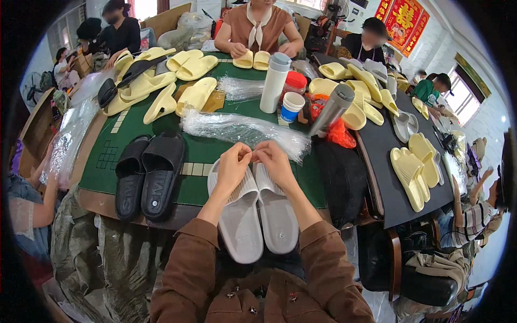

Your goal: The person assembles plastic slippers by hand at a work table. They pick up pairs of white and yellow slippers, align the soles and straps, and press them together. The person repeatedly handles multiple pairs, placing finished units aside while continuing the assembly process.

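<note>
Lying nr gry slides [238, 229], blk pr [160, 177], plastic strips [242, 129]

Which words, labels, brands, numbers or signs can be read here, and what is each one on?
I leave wording uncopied; here is where it stands.
Black slides: large raised lettering on the insoles, legible; small round mark on one, too small.
Red wall hanging: large gold characters; smaller ones too blurred.
Right grey slipper: small round insole mark, too small.
Cup: marking on blue, too small.
</note>
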The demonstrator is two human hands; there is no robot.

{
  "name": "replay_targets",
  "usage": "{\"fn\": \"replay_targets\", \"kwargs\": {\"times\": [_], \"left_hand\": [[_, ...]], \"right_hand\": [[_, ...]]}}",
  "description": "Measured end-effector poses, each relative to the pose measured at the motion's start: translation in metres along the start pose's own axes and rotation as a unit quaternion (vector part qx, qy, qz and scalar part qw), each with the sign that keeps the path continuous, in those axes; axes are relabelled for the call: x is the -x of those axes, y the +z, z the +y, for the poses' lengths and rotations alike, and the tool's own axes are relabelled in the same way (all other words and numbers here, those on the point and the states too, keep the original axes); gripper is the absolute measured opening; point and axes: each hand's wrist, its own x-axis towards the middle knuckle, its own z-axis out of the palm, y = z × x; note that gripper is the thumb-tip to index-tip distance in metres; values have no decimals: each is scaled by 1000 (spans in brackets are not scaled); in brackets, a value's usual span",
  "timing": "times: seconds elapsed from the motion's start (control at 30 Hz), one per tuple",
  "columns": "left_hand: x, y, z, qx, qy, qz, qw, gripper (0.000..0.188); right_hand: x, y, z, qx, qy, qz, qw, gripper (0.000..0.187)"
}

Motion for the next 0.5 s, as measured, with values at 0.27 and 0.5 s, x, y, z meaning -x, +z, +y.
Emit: {"fn": "replay_targets", "kwargs": {"times": [0.27,0.5], "left_hand": [[2,-2,2,-7,16,10,1000,9],[4,-2,3,-19,23,0,1000,11]], "right_hand": [[-4,-7,6,-100,29,2,995,12],[-3,-10,0,-95,49,-22,994,13]]}}
